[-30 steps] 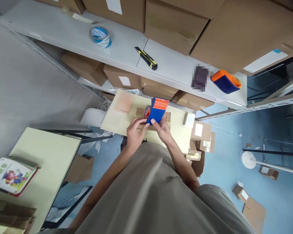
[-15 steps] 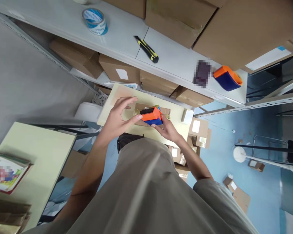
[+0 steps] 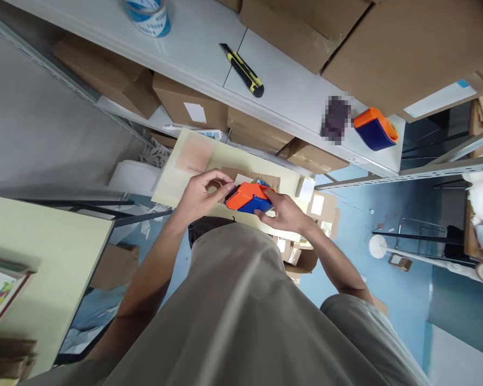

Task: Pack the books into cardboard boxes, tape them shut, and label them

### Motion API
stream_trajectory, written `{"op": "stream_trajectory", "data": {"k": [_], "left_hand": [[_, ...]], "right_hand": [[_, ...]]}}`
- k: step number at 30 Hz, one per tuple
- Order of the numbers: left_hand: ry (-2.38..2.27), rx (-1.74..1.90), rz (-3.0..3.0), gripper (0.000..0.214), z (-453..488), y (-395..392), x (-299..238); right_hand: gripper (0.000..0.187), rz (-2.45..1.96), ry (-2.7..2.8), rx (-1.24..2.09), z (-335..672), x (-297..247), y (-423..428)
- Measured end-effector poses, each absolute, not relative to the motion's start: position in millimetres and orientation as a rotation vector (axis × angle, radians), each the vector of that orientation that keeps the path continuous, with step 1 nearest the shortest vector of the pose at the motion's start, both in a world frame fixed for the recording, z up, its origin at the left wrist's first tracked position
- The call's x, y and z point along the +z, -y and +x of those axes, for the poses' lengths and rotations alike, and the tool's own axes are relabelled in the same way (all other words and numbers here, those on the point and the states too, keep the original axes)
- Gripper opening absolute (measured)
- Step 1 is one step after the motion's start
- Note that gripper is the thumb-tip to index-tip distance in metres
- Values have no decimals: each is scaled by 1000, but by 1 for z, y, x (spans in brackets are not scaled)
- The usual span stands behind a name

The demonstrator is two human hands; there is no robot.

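An orange and blue tape dispenser (image 3: 248, 198) is in my right hand (image 3: 286, 212), whose fingers wrap round its right end. My left hand (image 3: 206, 194) is at the dispenser's dark front edge, with thumb and forefinger pinched together; what lies between the fingertips is too small to tell. Beneath the dispenser, a cardboard box (image 3: 230, 172) rests on the pale yellow table (image 3: 193, 155), partly hidden by my hands and the tool.
On the grey shelf ahead lie a box cutter (image 3: 242, 71), a roll of blue and white tape (image 3: 151, 19) and a second orange and blue dispenser (image 3: 375, 130). Cartons (image 3: 257, 131) fill the lower shelf. A small white box (image 3: 305, 189) stands at the table's right end.
My left fingers have closed from a spread pose into a pinch at the dispenser's front edge. The dispenser has turned in my right hand, so more of its blue side shows.
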State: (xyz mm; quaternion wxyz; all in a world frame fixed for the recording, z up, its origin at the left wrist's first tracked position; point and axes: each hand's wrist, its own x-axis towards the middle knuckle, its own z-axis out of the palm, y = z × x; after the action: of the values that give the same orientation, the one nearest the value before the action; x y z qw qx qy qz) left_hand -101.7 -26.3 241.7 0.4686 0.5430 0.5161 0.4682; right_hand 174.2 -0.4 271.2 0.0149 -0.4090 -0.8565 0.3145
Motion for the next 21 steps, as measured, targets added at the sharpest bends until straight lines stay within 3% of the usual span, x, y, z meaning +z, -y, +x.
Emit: {"op": "stream_trajectory", "data": {"k": [10, 15, 21], "left_hand": [[-1365, 1231, 662, 41, -98, 46, 170], [-1405, 1288, 571, 35, -136, 34, 134], [-1357, 1222, 450, 35, -134, 20, 94]], "right_hand": [[60, -1449, 2804, 1572, 164, 320, -58], [64, -1641, 2801, 1656, 165, 344, -94], [66, -1735, 2783, 1707, 150, 321, -108]]}}
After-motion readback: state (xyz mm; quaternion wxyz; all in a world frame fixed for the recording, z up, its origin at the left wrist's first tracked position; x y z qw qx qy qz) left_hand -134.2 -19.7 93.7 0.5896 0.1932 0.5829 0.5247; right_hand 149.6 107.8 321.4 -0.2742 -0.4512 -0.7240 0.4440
